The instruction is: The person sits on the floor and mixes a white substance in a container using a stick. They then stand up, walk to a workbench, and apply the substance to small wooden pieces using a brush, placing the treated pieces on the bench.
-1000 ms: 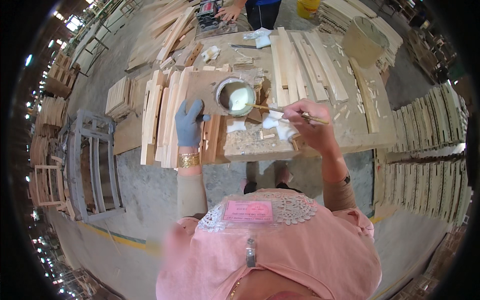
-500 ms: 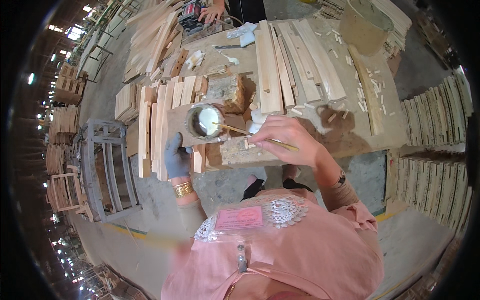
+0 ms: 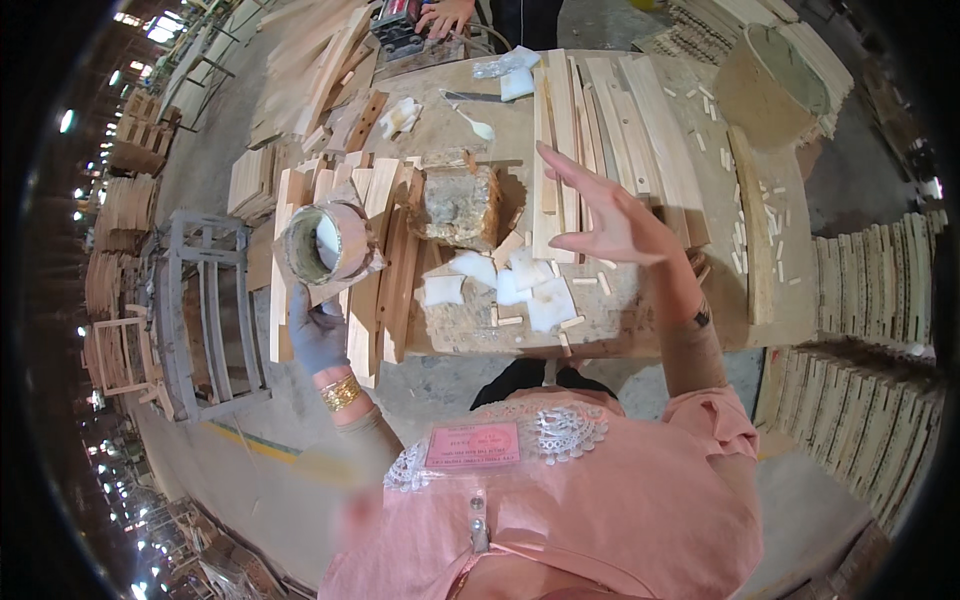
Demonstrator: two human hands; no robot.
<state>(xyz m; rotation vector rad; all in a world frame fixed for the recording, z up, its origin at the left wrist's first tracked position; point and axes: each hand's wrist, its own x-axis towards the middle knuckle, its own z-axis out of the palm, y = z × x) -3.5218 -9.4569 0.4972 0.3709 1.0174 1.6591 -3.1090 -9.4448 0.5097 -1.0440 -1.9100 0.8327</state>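
In my left hand, which wears a grey glove, is a round pot with a crusted rim and white liquid inside. A thin flat piece of board shows under the pot, and my fingers are partly hidden below it. Bare and with fingers spread, my right hand hovers over the table beside the long wooden slats; nothing is in it. A thin yellowish stick lies along the leftmost slat, beyond my right fingertips. Between my hands sit a crusted block and several white foam pieces.
Short wooden dowels are scattered over the right of the table. A large bucket stands at the far right corner. Upright wood pieces line the left edge. Across the table, another person's hand rests by a machine.
The pot has moved left with my left hand and tilted. My right hand has let go of the thin brush it held in the pot, moved up and right, and opened.
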